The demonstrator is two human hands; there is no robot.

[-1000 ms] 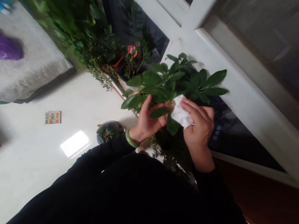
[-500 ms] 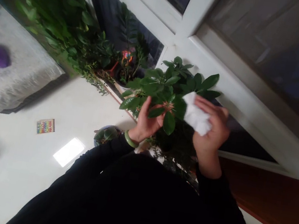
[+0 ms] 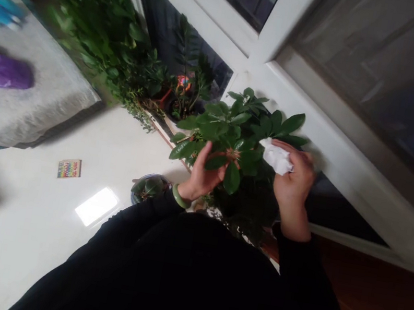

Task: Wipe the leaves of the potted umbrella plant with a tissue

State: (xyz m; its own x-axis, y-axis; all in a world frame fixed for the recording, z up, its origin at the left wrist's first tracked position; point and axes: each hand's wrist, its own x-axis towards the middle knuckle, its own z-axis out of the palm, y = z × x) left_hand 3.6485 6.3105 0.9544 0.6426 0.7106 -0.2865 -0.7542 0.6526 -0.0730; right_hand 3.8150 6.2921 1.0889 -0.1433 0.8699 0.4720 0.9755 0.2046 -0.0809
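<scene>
A leafy green potted plant [image 3: 232, 177] with glossy leaves in whorls stands by the window frame. My left hand [image 3: 203, 178], a pale green bangle at its wrist, cups one leaf cluster from below, thumb in front and fingertips partly hidden behind a leaf. Crumpled in my right hand [image 3: 297, 183] is a white tissue [image 3: 278, 159], held at the plant's right side, close to the leaves. Whether the tissue touches a leaf I cannot tell.
More potted plants [image 3: 101, 26] line the window at upper left. A small pot [image 3: 148, 187] stands on the white floor below my left forearm. A covered table [image 3: 56, 82] bears a purple bag [image 3: 1, 70]. A colourful booklet [image 3: 68, 169] lies on the floor.
My right hand, with the tissue, has shifted slightly away from the leaf cluster. My left hand stays at the same leaves. The whole view has shifted a little.
</scene>
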